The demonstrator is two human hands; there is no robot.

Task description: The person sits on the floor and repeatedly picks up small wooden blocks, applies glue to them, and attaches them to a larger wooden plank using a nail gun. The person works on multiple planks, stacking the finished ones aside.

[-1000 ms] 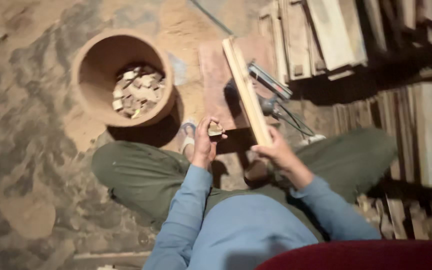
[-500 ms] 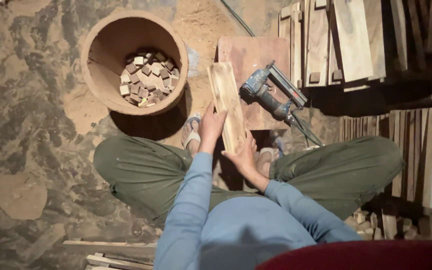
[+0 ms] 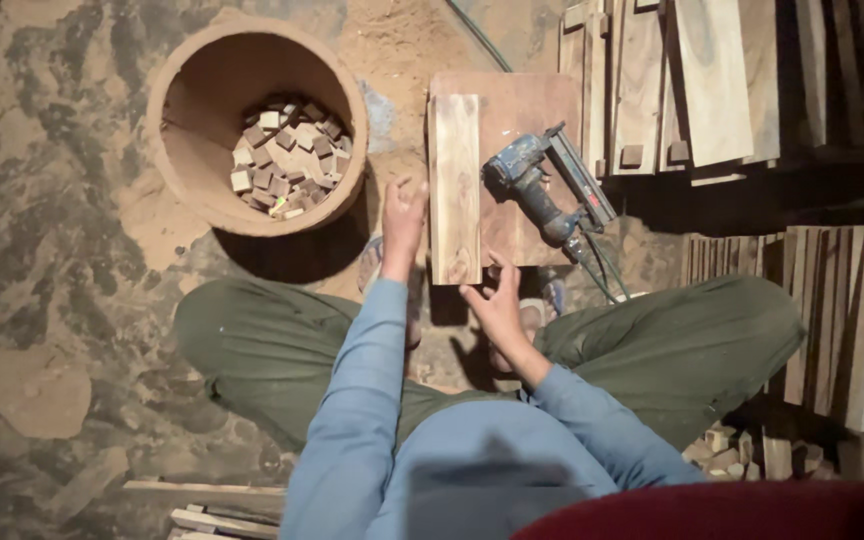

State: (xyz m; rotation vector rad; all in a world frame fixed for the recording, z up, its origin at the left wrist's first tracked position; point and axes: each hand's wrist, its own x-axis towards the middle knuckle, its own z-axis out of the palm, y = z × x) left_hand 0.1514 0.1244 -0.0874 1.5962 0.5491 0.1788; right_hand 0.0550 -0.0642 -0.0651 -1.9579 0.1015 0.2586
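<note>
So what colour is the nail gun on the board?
The nail gun is mostly blue with a dark, worn magazine, seen in the head view.

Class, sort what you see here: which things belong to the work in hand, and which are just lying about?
In use:
left hand
right hand
wood plank
work board
nail gun

Lying about:
round tub of small wood blocks
stacked planks
offcuts

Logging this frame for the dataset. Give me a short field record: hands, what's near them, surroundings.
left hand: open, beside plank, touch unclear
right hand: open, at plank's near end
plank: flat on board
nail gun: on board, right of plank
tub: round, holds small wood blocks
stacked planks: upper right
floor: sawdust-covered
</note>
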